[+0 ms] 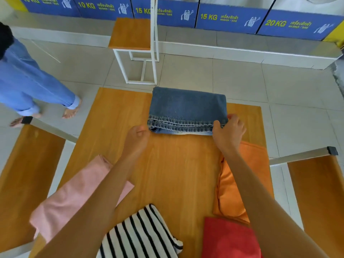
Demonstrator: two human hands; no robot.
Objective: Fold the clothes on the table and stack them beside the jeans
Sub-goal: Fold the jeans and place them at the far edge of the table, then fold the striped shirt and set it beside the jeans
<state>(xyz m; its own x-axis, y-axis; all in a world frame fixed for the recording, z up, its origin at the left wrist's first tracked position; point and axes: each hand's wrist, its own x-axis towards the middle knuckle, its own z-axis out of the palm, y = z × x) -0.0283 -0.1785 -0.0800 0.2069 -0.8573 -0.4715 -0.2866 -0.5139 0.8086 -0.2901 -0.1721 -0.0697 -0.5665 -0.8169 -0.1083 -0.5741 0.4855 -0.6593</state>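
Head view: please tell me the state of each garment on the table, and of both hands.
jeans: folded, at the table's far edge.
pink garment: unfolded, lying flat.
striped garment: bunched, unfolded.
orange garment: rumpled, unfolded.
red garment: not folded neatly, partly out of frame.
left hand: loosely curled, at the jeans' near left corner.
right hand: gripping the jeans' near right corner.

Table (176, 164) (wooden) bears jeans (188, 108), clothes (240, 183).
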